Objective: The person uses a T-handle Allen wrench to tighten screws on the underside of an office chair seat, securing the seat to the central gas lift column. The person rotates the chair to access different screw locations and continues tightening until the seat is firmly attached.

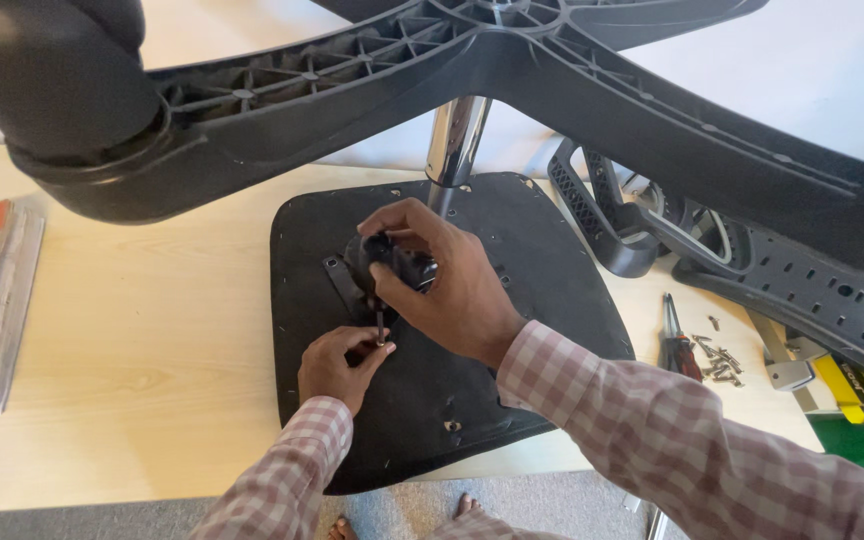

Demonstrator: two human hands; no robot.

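An upturned office chair seat (512, 300), black and roughly square with rounded corners and small holes dotting its underside, lies on a pale wooden table (152, 340). The right hand (447, 280) is clamped over the black seat mechanism (397, 265) at its centre, beside the chrome gas cylinder (455, 140). The left hand (337, 365) pinches a thin hex key (380, 328) standing upright against the mechanism.
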